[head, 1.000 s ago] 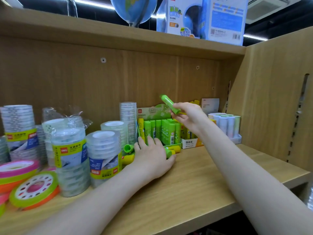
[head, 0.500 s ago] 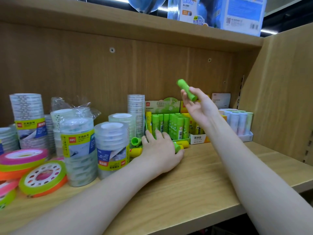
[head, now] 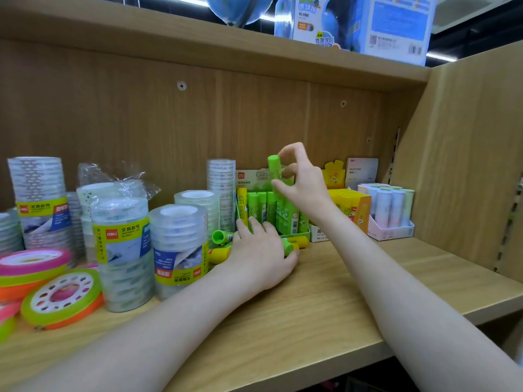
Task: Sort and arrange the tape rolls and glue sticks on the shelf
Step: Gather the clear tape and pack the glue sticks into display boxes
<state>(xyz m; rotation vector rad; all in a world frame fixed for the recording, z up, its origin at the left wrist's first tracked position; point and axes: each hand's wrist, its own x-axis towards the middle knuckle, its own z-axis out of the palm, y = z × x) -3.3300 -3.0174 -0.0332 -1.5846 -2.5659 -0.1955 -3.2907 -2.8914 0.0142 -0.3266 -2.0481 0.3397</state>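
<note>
My right hand (head: 302, 182) pinches a green glue stick (head: 274, 169) upright, cap up, just above the green display box (head: 294, 236) of standing green glue sticks (head: 263, 207). My left hand (head: 261, 254) lies palm down over several loose green and yellow glue sticks (head: 222, 237) on the shelf in front of that box, fingers curved over them. Clear tape roll stacks (head: 178, 244) in yellow-labelled wrap stand to the left.
A yellow glue stick box (head: 349, 205) and a white tray of pale glue sticks (head: 389, 206) stand at the right, near the side panel (head: 467, 165). Coloured flat tape rolls (head: 60, 297) lie at far left. The wooden shelf board (head: 325, 301) stretches in front; globe boxes (head: 368, 21) sit above.
My right hand has turned the green glue stick from tilted to upright and lowered it toward the green box. My left hand has stayed on the loose sticks.
</note>
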